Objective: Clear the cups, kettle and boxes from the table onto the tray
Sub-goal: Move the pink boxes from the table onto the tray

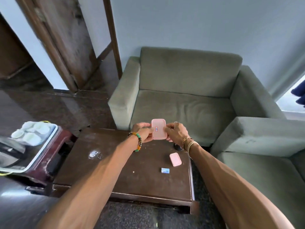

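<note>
Gripping pink box [158, 129] between left hand [143, 133], right hand [176, 133], above table [115, 162]

- Soft, even daylight, brightest at the window [287, 103] far right of the grip.
- Pale glare on the dark floor [66, 103] to its left.
- Tray [49, 139] down-left is motion-blurred; straight lines bow near the edges.
</note>
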